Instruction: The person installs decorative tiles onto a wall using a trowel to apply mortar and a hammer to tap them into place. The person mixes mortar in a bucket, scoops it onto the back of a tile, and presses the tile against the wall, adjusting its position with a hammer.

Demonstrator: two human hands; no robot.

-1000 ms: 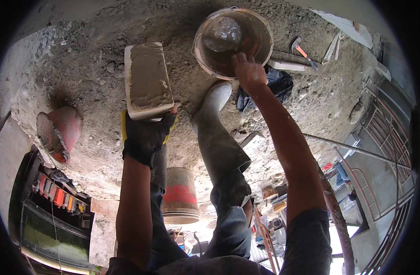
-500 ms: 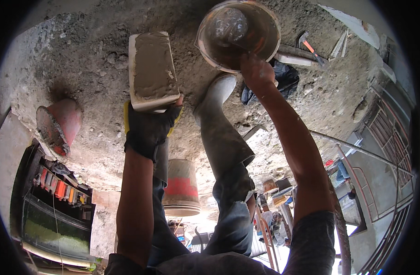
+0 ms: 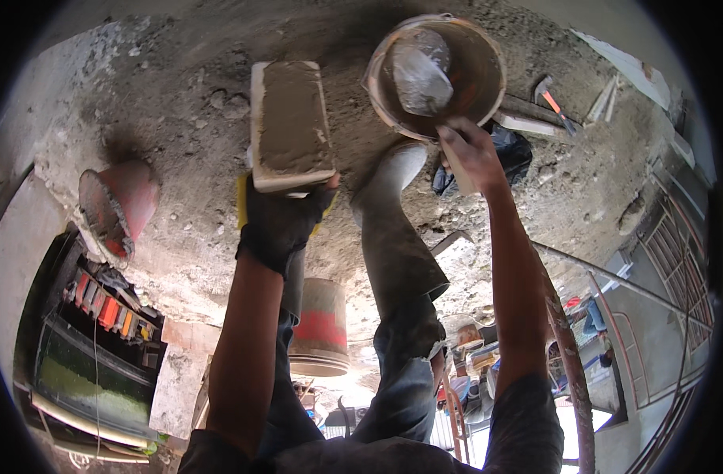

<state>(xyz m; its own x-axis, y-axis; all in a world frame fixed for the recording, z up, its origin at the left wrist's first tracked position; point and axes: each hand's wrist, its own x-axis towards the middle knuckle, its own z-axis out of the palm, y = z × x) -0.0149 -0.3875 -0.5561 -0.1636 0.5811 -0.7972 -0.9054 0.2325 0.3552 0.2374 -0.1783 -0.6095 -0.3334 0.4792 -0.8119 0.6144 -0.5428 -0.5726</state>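
My left hand [image 3: 278, 217], in a black and yellow glove, grips the near end of a pale rectangular block [image 3: 328, 162], its upper face coated with wet grey mortar [image 3: 292, 118]. My bare right hand [image 3: 473, 150] is closed on a pale, flat, straight-edged piece [image 3: 458, 167] at the near rim of a mortar-stained bucket [image 3: 499, 71]. What that piece is, I cannot make out. Inside the bucket is a greyish-white, shiny lump [image 3: 421, 83], its kind unclear.
A red mortar-crusted bucket [image 3: 136, 201] lies tipped at left. Another bucket [image 3: 318, 324] with a red band stands behind my legs. A hammer [image 3: 555, 103], wood pieces [image 3: 531, 122] and a black plastic bag [image 3: 511, 154] lie near the right bucket. A pole [image 3: 563, 340] rises beside my right arm.
My right hand has drawn back slightly from the bucket, and the pale piece in it now shows. More of the whitish lump is visible. The whole view has shifted.
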